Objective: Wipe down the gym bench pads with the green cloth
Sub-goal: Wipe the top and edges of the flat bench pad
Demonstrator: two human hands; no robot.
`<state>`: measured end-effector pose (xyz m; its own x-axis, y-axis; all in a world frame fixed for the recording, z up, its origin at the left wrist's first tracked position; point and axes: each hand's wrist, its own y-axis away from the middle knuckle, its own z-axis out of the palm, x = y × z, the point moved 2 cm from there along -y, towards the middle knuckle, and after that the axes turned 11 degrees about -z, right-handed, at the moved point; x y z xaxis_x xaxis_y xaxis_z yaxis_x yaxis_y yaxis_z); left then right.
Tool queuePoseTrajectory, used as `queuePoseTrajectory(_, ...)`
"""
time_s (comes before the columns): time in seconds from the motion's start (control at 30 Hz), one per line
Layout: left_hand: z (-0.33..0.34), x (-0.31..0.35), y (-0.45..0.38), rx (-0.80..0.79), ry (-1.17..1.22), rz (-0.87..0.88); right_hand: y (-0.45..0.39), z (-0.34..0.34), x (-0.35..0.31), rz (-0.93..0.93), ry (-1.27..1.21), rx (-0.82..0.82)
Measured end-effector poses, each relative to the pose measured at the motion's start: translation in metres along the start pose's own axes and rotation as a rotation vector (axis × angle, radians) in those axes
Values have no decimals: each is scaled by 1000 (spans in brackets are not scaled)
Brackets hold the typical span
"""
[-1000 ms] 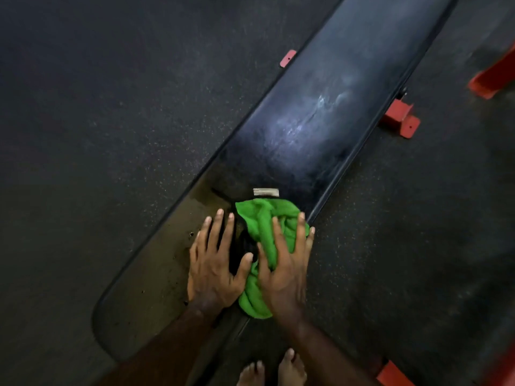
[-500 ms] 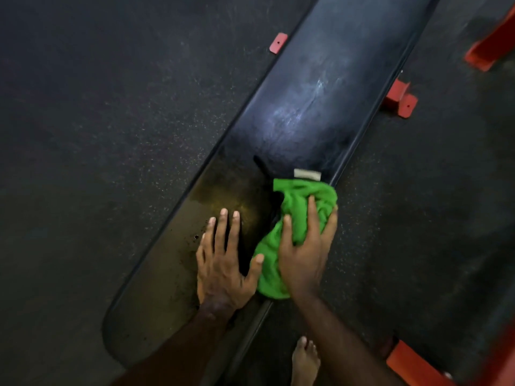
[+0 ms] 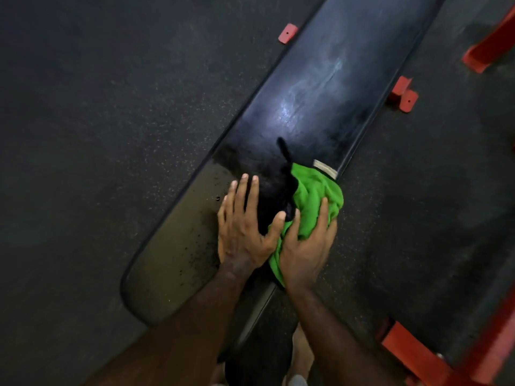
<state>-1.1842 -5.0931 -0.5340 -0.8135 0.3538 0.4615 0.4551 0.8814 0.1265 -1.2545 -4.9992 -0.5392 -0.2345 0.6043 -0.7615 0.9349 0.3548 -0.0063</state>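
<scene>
Compared with the earlier frames, the green cloth [image 3: 312, 207] and the right hand [image 3: 305, 252] sit further toward the right edge of the bench pad [image 3: 320, 87], with the cloth's far fold overhanging that edge, while the left hand [image 3: 245, 229] stays flat on the pad beside them. Right-hand fingers [image 3: 323, 215] lie spread and slightly curled over the bunched cloth, pressing it down onto the pad; whether they pinch any fabric underneath cannot be told. Left-hand fingers [image 3: 250, 196] are straight and slightly apart, palm down, the thumb just touching the cloth's near side; this hand holds nothing and appears to serve as a brace for the leaning body. A pale label [image 3: 324, 168] on the cloth lies just beyond the right fingertips, at the pad's edge. Beyond the fingertips of both hands the pad surface is dark and shows a glossy sheen; beneath and behind the left palm it looks duller and brownish, with dark specks. Judged from this, the stroke in hand runs across the pad's width, and the near end behind the palms likely remains to be wiped. Red frame brackets [image 3: 402, 94] project on either side of the pad well beyond the fingers, on a dark speckled floor [image 3: 111, 121]. A bare foot [image 3: 301, 355] is visible below the right wrist
</scene>
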Motion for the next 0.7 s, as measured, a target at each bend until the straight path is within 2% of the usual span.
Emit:
queuePoseTrajectory(0.03, -1, -1, 1, 0, 59, 16, 15, 0, 0, 4, 18, -17)
queuePoseTrajectory(0.1, -6, -12, 8, -2, 131, 42, 41, -5, 4, -101, 88, -171)
queuePoseTrajectory(0.2, -16, -40, 36, 28, 65, -37, 40, -15, 11, -515, 263, -422)
queuePoseTrajectory(0.27, -24, -60, 56, 55, 24, -116, 12, -8, 5, -690, 369, -444)
queuePoseTrajectory(0.3, -28, -67, 60, 61, 18, -147, -5, -2, -1, -663, 388, -404)
queuePoseTrajectory(0.37, -35, -81, 62, 87, 20, -236, -23, 8, -11, -492, 357, -282)
queuePoseTrajectory(0.43, -46, -93, 58, 151, 43, -340, -2, 13, -16, -411, 341, -258)
queuePoseTrajectory(0.5, -56, -102, 50, 217, 88, -425, 41, 7, -14, -522, 371, -369)
queuePoseTrajectory(0.6, -63, -113, 39, 250, 99, -495, 65, -11, -1, -832, 426, -624)
queuePoseTrajectory(0.67, -61, -117, 36, 248, 68, -509, 34, -8, 1, -919, 456, -609)
queuePoseTrajectory(0.7, -59, -117, 36, 245, 42, -506, 18, -5, -1, -867, 436, -528)
